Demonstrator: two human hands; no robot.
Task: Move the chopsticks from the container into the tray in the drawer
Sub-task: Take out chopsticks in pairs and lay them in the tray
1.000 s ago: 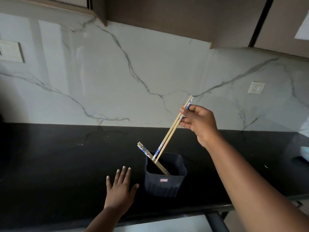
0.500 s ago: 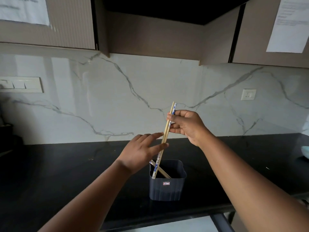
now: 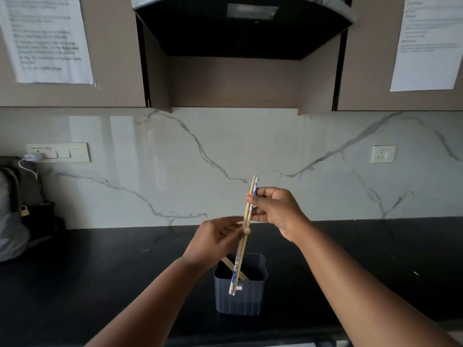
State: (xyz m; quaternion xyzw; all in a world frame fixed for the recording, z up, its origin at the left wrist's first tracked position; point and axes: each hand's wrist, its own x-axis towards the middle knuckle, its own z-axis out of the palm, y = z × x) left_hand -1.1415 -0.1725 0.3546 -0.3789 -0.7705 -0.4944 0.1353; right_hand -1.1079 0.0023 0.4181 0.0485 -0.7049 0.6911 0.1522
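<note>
Chopsticks (image 3: 244, 236) lifted higher, pale wood, blue-patterned ends, both hands gripping

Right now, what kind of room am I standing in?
Most likely a home kitchen: a range hood hangs between wall cabinets, above a dark countertop with a marble-look backsplash.

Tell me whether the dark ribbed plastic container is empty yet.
Not empty. The dark ribbed plastic container stands upright on the black counter, and a wooden chopstick leans inside it, apart from the pair held above.
</note>
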